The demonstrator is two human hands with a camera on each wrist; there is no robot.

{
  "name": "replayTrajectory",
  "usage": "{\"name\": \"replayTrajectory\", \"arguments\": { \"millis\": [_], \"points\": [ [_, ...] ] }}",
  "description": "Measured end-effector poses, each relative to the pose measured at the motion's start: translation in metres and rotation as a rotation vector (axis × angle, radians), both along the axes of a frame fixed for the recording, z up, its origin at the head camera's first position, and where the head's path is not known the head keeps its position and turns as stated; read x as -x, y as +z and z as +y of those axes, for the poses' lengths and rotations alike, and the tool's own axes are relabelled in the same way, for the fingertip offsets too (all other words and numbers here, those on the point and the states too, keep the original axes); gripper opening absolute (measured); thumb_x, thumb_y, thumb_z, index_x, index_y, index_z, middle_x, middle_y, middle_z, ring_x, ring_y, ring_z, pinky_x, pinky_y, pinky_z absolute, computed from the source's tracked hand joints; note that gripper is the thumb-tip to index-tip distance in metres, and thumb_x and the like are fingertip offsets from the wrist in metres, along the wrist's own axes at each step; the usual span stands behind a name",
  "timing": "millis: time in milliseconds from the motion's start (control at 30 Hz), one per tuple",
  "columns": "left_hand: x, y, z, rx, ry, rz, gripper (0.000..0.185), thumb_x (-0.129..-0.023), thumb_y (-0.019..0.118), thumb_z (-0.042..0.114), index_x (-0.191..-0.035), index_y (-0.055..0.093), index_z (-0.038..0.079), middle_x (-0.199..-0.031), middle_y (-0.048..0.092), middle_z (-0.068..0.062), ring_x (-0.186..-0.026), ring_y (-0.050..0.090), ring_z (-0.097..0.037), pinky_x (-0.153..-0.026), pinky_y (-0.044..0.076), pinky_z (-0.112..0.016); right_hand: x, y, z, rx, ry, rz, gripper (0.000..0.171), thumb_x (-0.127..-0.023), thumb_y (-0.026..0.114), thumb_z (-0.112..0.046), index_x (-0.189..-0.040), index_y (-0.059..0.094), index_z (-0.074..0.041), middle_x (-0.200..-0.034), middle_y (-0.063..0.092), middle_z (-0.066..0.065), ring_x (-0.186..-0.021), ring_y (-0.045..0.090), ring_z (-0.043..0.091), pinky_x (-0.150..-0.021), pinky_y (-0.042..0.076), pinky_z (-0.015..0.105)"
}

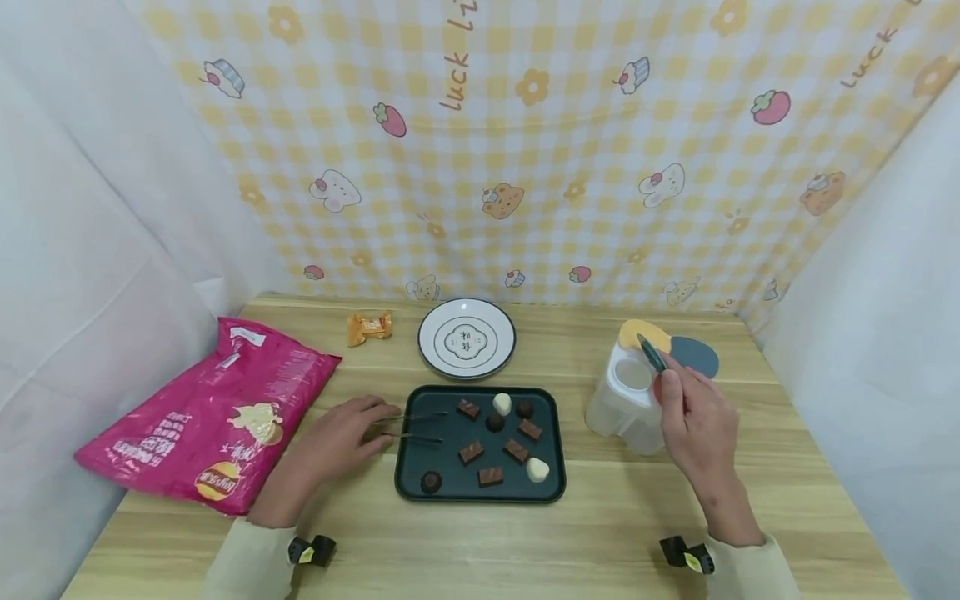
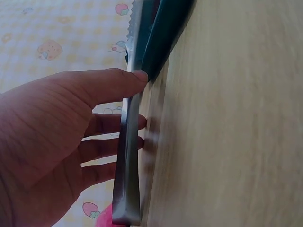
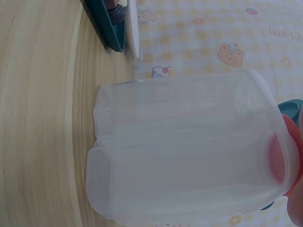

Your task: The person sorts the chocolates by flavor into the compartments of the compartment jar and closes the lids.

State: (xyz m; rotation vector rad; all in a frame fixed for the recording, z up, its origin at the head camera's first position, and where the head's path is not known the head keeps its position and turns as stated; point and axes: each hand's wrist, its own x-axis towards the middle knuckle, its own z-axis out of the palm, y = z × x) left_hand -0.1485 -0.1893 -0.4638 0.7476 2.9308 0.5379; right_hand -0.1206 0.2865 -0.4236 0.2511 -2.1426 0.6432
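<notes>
My left hand [image 1: 341,433] holds metal tongs [image 2: 128,156] between thumb and fingers, at the left edge of the dark green tray [image 1: 450,487]. Both tong arms stand apart over the tray, nothing between them. Chocolate pieces lie there: brown rectangular ones [image 1: 491,477], round dark ones [image 1: 431,482] and white ones [image 1: 537,469]. On the right, my right hand [image 1: 697,417] pinches a dark green lid [image 1: 651,354], tilted up, at the top of a translucent container [image 3: 180,151]. One round opening [image 1: 633,373] shows, and a red lid [image 3: 289,149] is partly hidden by the fingers.
A yellow lid [image 1: 645,334] and a blue-grey lid [image 1: 696,357] stand out behind the container. Beyond the tray is a white plate [image 1: 431,337] with a dark rim. A small orange wrapped packet [image 1: 369,327] lies left of it. A large pink chip bag [image 1: 202,417] lies at the left.
</notes>
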Motion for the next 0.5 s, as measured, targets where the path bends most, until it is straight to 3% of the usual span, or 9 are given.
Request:
{"name": "replayTrajectory", "arguments": {
  "millis": [100, 233, 300, 500],
  "points": [
    [0.0002, -0.0003, -0.0002, 0.001, 0.003, -0.007, 0.041, -0.089, 0.082, 0.024, -0.126, 0.072, 0.01, -0.129, 0.064, -0.014, -0.12, 0.06, -0.036, -0.097, 0.05, -0.055, -0.0001, 0.0006, -0.0005, 0.001, -0.002, -0.004, 0.028, -0.104, 0.058, -0.014, -0.118, 0.076, 0.003, -0.058, 0.06, 0.011, -0.087, 0.069, 0.042, -0.089, 0.05, 0.04],
    [0.0005, 0.0, -0.0008, 0.006, 0.006, -0.017, 0.039, -0.089, 0.082, 0.024, -0.124, 0.073, 0.009, -0.128, 0.065, -0.014, -0.12, 0.06, -0.036, -0.098, 0.05, -0.055, 0.0, 0.0001, -0.0006, 0.001, 0.004, -0.005, 0.03, -0.105, 0.057, -0.016, -0.118, 0.075, 0.004, -0.056, 0.057, 0.009, -0.078, 0.067, 0.041, -0.088, 0.044, 0.024],
    [0.001, -0.0004, -0.0013, 0.008, 0.006, -0.015, 0.038, -0.089, 0.082, 0.024, -0.123, 0.074, 0.009, -0.127, 0.065, -0.013, -0.119, 0.061, -0.035, -0.098, 0.05, -0.054, -0.0001, -0.0002, -0.0007, 0.002, 0.0, -0.004, 0.03, -0.105, 0.057, -0.016, -0.118, 0.076, 0.003, -0.057, 0.059, 0.01, -0.081, 0.068, 0.041, -0.089, 0.043, 0.022],
    [-0.0003, -0.0016, -0.0021, -0.003, 0.004, -0.051, 0.04, -0.088, 0.084, 0.026, -0.122, 0.074, 0.009, -0.119, 0.069, -0.008, -0.111, 0.065, -0.03, -0.094, 0.053, -0.051, -0.0014, -0.0002, -0.0012, 0.008, -0.015, -0.015, 0.029, -0.104, 0.058, -0.015, -0.116, 0.076, 0.003, -0.064, 0.065, 0.015, -0.093, 0.07, 0.044, -0.091, 0.052, 0.052]
  ]
}}
